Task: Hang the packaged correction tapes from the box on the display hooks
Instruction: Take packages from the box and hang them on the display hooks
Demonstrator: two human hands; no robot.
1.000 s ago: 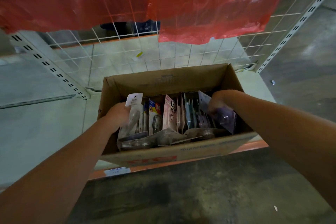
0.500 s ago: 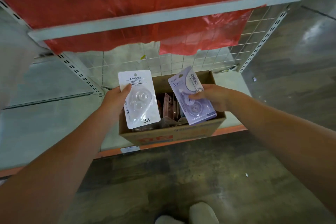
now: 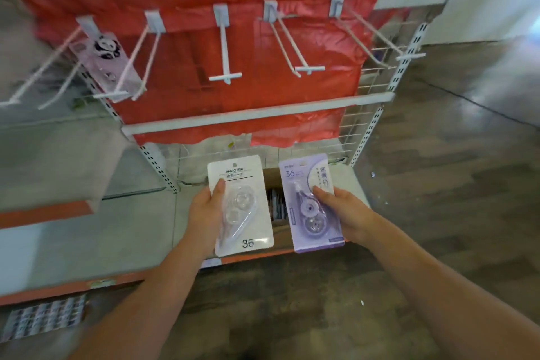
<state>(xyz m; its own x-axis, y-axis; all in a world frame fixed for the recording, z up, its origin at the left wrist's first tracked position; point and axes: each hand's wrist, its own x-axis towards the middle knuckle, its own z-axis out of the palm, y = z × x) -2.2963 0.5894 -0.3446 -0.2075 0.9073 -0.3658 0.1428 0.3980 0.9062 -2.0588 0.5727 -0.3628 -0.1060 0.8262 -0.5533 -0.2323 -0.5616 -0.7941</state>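
1. L hand (image 3: 204,210) grips white-carded correction tape pkg (image 3: 241,204) by its left edge, thumb across the card face, fingers behind. Card upright, face toward the camera, hang hole at top. Judged: held this way so the top stays free to go onto a hook.
2. R hand (image 3: 344,213) grips lilac-carded pkg (image 3: 311,202) by its right edge, thumb on the face nr the blister. Also upright, hole end up. The 2 pkgs sit side by side, close but apart; each hand holds at the outer edge, so inner edges don't clash.
3. Both pkgs are held in front of and above the cardboard box (image 3: 277,231), which sits on the low shelf (image 3: 131,228) w/ orange front lip. More pkgs stand on edge inside the box; count can't be told, mostly hidden behind the 2 cards.
4. Display hooks hang from the white upper rail, well above the hands. Center hook (image 3: 224,47) and the one to its right (image 3: 292,44) look bare. Left hook carries one panda-print pkg (image 3: 106,58), so at least 1 is hung.
5. Red plastic sheet (image 3: 233,82) hangs behind the hooks; a 2nd white rail (image 3: 254,115) crosses between hooks and hands.
6. Judgement: carry phase, early in task. Next needs each hole lined up w/ a hook tip, prob. one hand at a time; the T-shaped label bar at the hook ends could snag a card.
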